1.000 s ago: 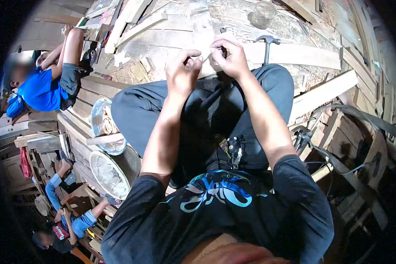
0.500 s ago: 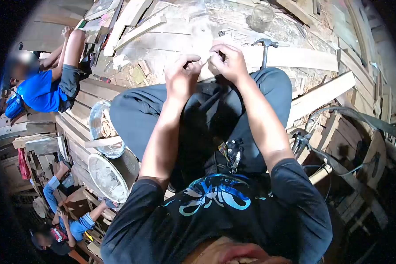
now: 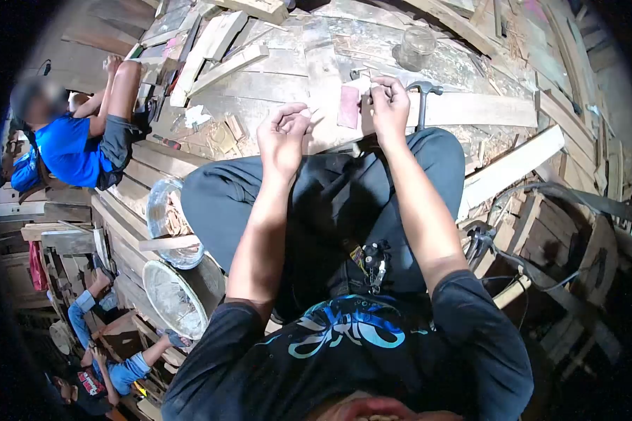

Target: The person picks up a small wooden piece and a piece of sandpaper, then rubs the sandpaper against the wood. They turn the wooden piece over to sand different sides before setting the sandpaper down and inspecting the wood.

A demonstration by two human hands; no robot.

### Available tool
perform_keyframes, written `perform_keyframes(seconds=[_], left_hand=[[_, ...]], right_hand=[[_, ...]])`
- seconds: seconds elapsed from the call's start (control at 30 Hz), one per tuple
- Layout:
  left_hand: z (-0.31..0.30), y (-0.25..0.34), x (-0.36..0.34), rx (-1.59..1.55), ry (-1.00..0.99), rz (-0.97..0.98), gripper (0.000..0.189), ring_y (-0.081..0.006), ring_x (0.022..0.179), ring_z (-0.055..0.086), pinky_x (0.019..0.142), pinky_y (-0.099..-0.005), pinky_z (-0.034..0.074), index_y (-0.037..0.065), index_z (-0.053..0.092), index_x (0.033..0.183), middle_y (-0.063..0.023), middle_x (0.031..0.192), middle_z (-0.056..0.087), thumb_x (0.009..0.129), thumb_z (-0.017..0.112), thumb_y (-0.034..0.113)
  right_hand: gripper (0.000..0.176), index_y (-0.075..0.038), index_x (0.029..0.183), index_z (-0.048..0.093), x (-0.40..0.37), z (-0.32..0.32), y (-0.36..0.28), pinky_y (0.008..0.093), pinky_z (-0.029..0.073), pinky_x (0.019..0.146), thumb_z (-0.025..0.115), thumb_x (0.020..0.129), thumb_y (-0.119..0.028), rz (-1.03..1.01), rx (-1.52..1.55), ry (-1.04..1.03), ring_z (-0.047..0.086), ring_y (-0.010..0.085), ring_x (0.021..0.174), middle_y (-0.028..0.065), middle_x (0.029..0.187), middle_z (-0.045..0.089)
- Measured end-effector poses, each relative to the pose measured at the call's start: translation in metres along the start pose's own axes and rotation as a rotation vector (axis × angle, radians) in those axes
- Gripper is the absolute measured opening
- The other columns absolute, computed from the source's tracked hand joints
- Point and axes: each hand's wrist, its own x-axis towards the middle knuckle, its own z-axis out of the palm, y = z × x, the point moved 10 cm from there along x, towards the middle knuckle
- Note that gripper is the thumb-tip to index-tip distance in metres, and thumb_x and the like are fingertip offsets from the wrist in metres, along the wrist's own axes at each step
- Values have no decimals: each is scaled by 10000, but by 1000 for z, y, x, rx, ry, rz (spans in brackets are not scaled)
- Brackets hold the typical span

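Observation:
My left hand [image 3: 282,140] is raised above the floor in front of my crossed legs. Its thumb and fingers are pinched together around a tiny, pale, thin piece too small to name. My right hand [image 3: 390,112] is curled in a pinch too, and what its fingertips hold, if anything, is not clear. Between the two hands a flat pink rectangular piece [image 3: 348,107] lies on a light wooden board [image 3: 481,110]. A claw hammer [image 3: 423,105] lies beside my right hand, its head pointing away from me.
To my left stand a tub [image 3: 163,210] with wood scraps and a pale round basin [image 3: 175,298]. Timber offcuts [image 3: 214,52] lie ahead, near a glass jar [image 3: 416,48]. A person in a blue shirt [image 3: 67,151] and another in jeans [image 3: 130,365] sit at the left.
My hands have moved apart, the left slightly downward and the right to the right. The pink piece between them now shows plainly.

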Motion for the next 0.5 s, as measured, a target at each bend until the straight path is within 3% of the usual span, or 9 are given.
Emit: perform_keyframes(seconds=[0.2, 0.37, 0.5], left_hand=[[-2, 1, 1, 12, 29, 4, 183, -101, 740, 594, 688, -226, 494, -39, 645, 1054, -64, 908, 652, 932, 649, 97], [0, 4, 0, -6, 22, 10, 176, -95, 722, 578, 680, -221, 478, -38, 648, 1050, -62, 904, 652, 930, 647, 91], [1, 5, -2, -46, 22, 13, 175, -94, 719, 572, 676, -220, 467, -35, 650, 1045, -59, 897, 651, 930, 649, 98]], right_hand=[[107, -23, 999, 623, 0, -9, 12, 215, 424, 598, 569, 931, -84, 105, 90, 59, 543, 64, 661, 8, 763, 605], [142, -11, 971, 625, 3, -13, 23, 240, 469, 558, 569, 953, -140, 152, 139, 65, 567, 94, 640, 42, 764, 616], [91, -15, 956, 616, 1, -12, 25, 235, 473, 554, 598, 928, -99, 150, 98, 47, 567, 88, 628, 36, 767, 623]])
